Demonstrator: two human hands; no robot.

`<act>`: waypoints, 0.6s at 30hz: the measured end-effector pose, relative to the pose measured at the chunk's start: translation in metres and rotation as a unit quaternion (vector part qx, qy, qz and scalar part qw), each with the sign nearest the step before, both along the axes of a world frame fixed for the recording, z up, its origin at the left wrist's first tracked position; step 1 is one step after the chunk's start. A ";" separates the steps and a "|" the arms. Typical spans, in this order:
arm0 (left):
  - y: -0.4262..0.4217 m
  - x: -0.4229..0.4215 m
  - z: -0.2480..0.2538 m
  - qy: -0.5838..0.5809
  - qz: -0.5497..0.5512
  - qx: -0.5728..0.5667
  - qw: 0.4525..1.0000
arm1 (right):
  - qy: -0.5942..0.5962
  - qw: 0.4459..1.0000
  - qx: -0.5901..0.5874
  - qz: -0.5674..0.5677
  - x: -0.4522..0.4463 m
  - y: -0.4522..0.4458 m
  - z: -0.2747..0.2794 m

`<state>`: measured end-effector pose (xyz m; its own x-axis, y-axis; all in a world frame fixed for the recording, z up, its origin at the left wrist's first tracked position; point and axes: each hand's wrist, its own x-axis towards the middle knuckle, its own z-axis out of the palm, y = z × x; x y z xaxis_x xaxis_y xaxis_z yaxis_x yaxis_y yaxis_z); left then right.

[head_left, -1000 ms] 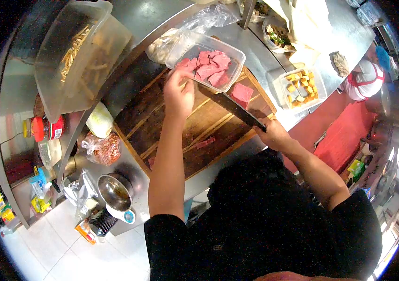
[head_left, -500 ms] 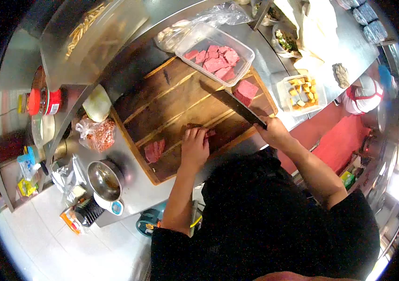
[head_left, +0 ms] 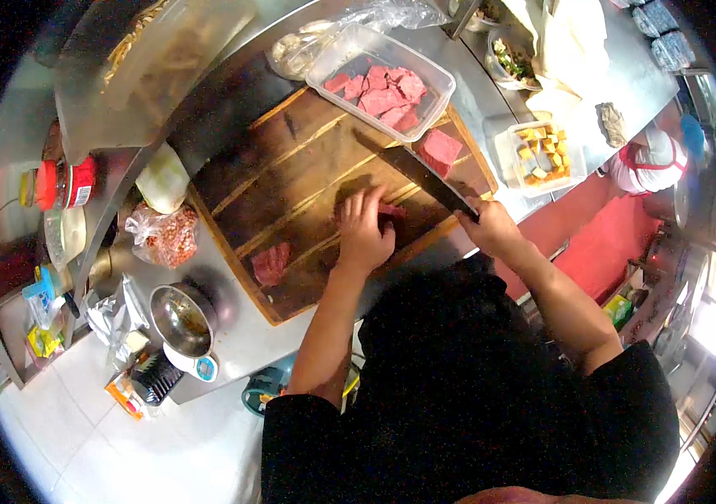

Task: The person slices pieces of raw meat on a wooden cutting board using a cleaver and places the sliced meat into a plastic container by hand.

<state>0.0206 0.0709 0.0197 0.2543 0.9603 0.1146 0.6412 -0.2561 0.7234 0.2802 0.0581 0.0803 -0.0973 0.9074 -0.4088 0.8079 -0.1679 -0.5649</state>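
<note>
My right hand [head_left: 492,230] is wrapped round the handle of a long dark kitchen knife [head_left: 422,174], whose blade lies slantwise over the wooden cutting board [head_left: 314,168]. My left hand [head_left: 366,235] rests low on the board, fingers stretched out and slightly apart. Beside its fingertips is a dark red piece of meat [head_left: 392,211], partly hidden by the hand; whether they touch, I cannot tell. Another piece of meat [head_left: 271,265] lies near the board's left corner. A pink block of meat [head_left: 440,152] sits beyond the blade, and a clear plastic container [head_left: 439,80] holds several pink chunks.
A container of yellow cubes [head_left: 509,164] stands right of the board. To the left are a pale green vegetable [head_left: 162,179], a bag of reddish bits [head_left: 165,237] and a metal bowl [head_left: 181,321] on a scale [head_left: 205,368]. Another person [head_left: 654,162] is at the far right.
My left hand has shifted right along the board and its fingers have spread. My right hand still holds the knife in nearly the same place. The view has tilted slightly.
</note>
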 end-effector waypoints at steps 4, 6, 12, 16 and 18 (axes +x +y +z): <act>-0.020 0.000 -0.016 -0.116 0.142 0.050 0.982 | 0.022 0.999 0.022 0.006 0.005 0.000 -0.009; -0.028 0.007 -0.023 -0.117 0.160 0.060 0.978 | 0.009 1.000 0.007 0.003 0.005 0.001 -0.013; -0.029 0.022 -0.041 -0.154 0.214 0.060 0.963 | 0.010 0.998 -0.064 0.025 0.000 0.013 0.007; -0.031 0.023 -0.053 -0.073 0.187 0.123 0.972 | 0.007 0.995 -0.039 0.092 -0.013 0.022 0.035; -0.029 0.023 -0.053 -0.094 0.198 0.144 0.965 | -0.029 0.989 -0.082 0.117 -0.017 0.027 0.044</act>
